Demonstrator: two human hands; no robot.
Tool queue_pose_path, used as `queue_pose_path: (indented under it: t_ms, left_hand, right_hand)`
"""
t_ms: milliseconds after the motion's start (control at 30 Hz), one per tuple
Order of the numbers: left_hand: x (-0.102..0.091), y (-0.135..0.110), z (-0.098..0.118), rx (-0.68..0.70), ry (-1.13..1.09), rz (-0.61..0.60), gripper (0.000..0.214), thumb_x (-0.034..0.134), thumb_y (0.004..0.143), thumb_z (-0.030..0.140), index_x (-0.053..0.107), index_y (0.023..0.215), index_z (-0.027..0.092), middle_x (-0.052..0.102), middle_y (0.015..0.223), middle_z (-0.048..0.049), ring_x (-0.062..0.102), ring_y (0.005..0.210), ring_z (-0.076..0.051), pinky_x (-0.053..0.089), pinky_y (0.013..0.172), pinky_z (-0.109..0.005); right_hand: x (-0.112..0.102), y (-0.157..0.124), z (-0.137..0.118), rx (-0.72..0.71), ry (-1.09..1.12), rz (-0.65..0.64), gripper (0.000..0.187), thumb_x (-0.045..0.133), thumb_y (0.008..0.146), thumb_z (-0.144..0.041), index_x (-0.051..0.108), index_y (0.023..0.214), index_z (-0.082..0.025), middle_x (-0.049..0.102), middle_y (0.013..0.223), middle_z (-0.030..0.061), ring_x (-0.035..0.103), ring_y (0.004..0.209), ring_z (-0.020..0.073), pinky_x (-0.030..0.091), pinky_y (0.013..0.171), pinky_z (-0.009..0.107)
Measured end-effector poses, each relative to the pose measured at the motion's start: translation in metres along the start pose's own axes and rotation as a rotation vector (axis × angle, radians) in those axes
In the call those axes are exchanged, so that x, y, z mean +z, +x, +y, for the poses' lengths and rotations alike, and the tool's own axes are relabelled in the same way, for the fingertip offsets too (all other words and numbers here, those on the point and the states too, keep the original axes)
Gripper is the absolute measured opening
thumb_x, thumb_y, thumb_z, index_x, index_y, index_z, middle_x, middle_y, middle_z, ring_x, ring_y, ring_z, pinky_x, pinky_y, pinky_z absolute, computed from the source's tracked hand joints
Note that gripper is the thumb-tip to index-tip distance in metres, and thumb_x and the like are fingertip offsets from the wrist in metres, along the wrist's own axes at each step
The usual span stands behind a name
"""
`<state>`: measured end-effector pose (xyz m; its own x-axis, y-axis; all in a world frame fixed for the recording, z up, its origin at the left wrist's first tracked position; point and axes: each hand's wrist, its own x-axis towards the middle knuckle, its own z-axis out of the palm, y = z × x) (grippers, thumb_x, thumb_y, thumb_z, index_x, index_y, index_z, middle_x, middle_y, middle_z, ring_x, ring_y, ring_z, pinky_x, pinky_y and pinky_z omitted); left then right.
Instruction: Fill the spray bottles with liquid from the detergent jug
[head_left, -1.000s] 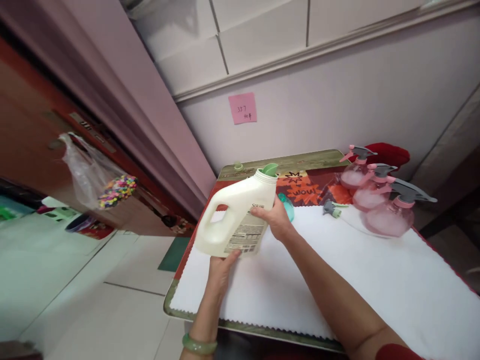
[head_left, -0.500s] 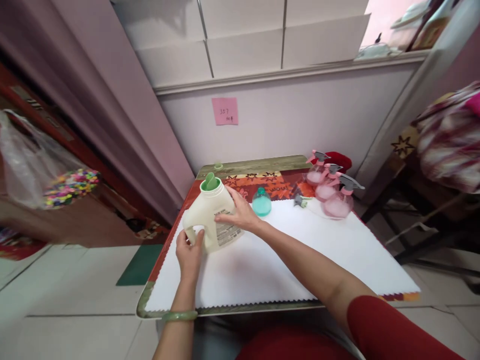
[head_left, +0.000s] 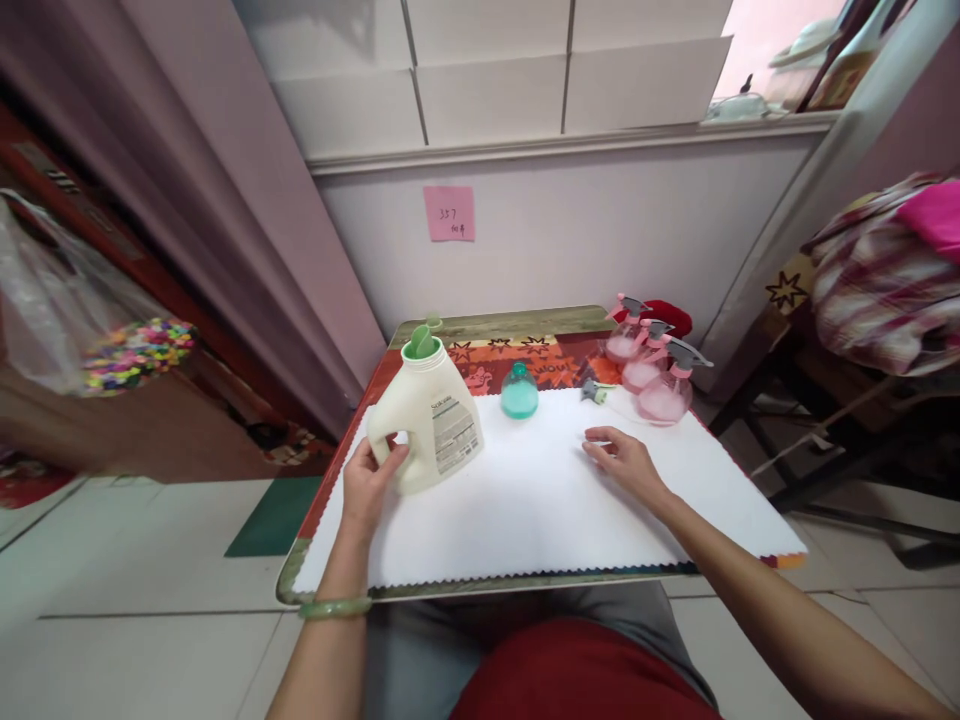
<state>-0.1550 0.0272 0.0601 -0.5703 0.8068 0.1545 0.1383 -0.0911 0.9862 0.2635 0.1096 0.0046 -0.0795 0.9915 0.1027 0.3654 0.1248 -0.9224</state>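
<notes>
My left hand point(head_left: 367, 487) grips the handle of a cream detergent jug point(head_left: 425, 420), which stands uncapped on the white mat with a green spout in its neck. My right hand point(head_left: 624, 460) is empty over the mat's right half, fingers loosely apart. Between the two hands, further back, stands a small round bottle point(head_left: 520, 392) of teal liquid, its top without a spray head. A grey and green spray head point(head_left: 596, 392) lies beyond my right hand, its thin tube pointing right.
Pink spray bottles point(head_left: 666, 395), three of them, stand at the back right before a red item point(head_left: 669, 318). A pale green cap point(head_left: 433, 321) sits near the table's back edge. The white mat point(head_left: 525, 530) covers the front. A plaid cloth bundle point(head_left: 877, 280) is on the right.
My right hand has let go of the jug's side and moved right across the mat. The left hand stays on the jug's handle. The view has shifted slightly.
</notes>
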Motion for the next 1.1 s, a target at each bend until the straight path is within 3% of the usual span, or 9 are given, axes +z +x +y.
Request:
queue_pose_path:
  t_ms: [167,400,633,733,800,933,1000,1100]
  left_hand:
    - [0.007,0.004,0.0,-0.058,-0.05,0.118,0.053,0.083,0.062,0.056,0.069,0.09,0.014,0.069,0.078,-0.0039,0.064,0.071,-0.018,0.05,0.07,-0.031]
    - [0.012,0.013,0.004,0.013,0.005,0.366,0.049,0.077,0.071,0.051,0.068,0.103,0.014,0.071,0.092,-0.0052,0.065,0.084,-0.019,0.051,0.081,-0.033]
    - [0.031,0.006,-0.01,0.053,0.157,0.371,0.035,0.076,0.076,0.043,0.063,0.097,0.019,0.068,0.09,-0.0022,0.064,0.089,-0.022,0.05,0.09,-0.04]
    - [0.032,0.0,-0.012,0.074,0.184,0.354,0.039,0.077,0.075,0.041,0.058,0.103,0.02,0.065,0.094,-0.0028,0.063,0.092,-0.023,0.048,0.095,-0.043]
    - [0.032,-0.007,-0.01,0.135,0.204,0.401,0.055,0.08,0.071,0.04,0.053,0.114,0.02,0.063,0.11,-0.0065,0.061,0.104,-0.024,0.046,0.102,-0.045]
    - [0.043,-0.035,-0.009,0.468,0.366,0.611,0.064,0.084,0.069,0.039,0.047,0.118,0.02,0.053,0.122,-0.0096,0.053,0.12,-0.028,0.036,0.113,-0.05]
    - [0.062,-0.051,-0.01,0.56,0.422,0.518,0.058,0.082,0.073,0.039,0.049,0.117,0.02,0.053,0.117,-0.0089,0.054,0.118,-0.029,0.039,0.111,-0.051]
    - [0.106,-0.06,-0.014,0.54,0.423,0.25,0.052,0.079,0.079,0.041,0.051,0.117,0.021,0.057,0.115,-0.0093,0.057,0.116,-0.029,0.042,0.108,-0.05]
  right_hand:
    - [0.006,-0.006,0.015,0.043,-0.096,0.07,0.04,0.065,0.082,-0.052,0.077,0.102,-0.019,0.08,0.095,0.0115,0.072,0.079,0.0257,0.054,0.076,0.039]
    - [0.01,-0.013,0.013,0.006,-0.191,0.093,0.043,0.062,0.08,-0.057,0.078,0.1,-0.022,0.079,0.086,0.0068,0.07,0.077,0.0249,0.051,0.076,0.037]
    - [0.011,-0.015,0.011,0.01,-0.235,0.096,0.043,0.06,0.083,-0.057,0.077,0.101,-0.022,0.077,0.084,0.0062,0.069,0.074,0.0242,0.05,0.073,0.037]
    - [0.012,-0.015,0.011,0.001,-0.24,0.1,0.042,0.06,0.083,-0.057,0.077,0.1,-0.022,0.077,0.087,0.0062,0.069,0.075,0.0237,0.05,0.074,0.036]
    - [0.012,-0.014,0.01,-0.002,-0.242,0.103,0.042,0.06,0.084,-0.057,0.077,0.1,-0.022,0.077,0.088,0.0062,0.069,0.074,0.0235,0.05,0.073,0.036]
    - [0.013,-0.013,0.01,-0.001,-0.238,0.1,0.038,0.06,0.086,-0.053,0.077,0.1,-0.023,0.078,0.088,0.0057,0.07,0.074,0.0229,0.051,0.074,0.036]
    - [0.014,-0.012,0.011,0.002,-0.242,0.099,0.035,0.06,0.086,-0.051,0.077,0.1,-0.023,0.078,0.088,0.0053,0.07,0.074,0.0225,0.051,0.074,0.035]
    - [0.014,-0.01,0.011,0.003,-0.254,0.095,0.034,0.061,0.087,-0.05,0.077,0.099,-0.023,0.077,0.088,0.0045,0.069,0.073,0.022,0.05,0.073,0.035]
